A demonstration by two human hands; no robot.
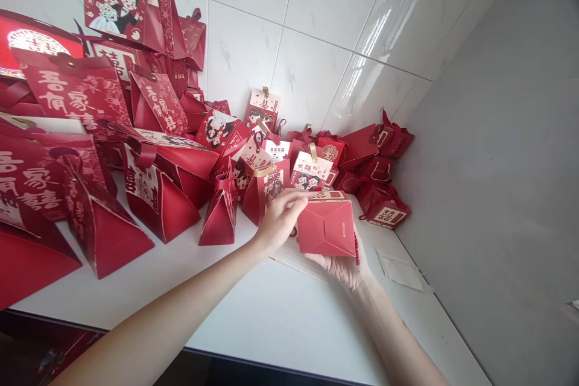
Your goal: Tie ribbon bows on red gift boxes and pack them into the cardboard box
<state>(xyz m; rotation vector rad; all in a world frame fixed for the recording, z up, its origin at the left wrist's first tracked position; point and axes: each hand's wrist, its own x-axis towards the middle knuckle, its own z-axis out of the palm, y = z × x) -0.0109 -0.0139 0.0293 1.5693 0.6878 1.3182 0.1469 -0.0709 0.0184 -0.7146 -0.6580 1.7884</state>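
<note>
A small red gift box [328, 226] is held just above the white table [280, 313], its folded bottom flaps facing me. My right hand [346, 265] supports it from underneath, fingers curled around its lower edge, with a red cord hanging at its right side. My left hand [280, 217] grips the box's upper left corner with fingers pinched on it. A sheet of lined paper [298, 260] lies on the table under the box.
Many red wedding gift boxes and bags [158, 193] are piled along the tiled wall from the left to the corner [384, 205]. A small slip of paper [400, 268] lies near the grey right wall. The table's front edge runs across the bottom.
</note>
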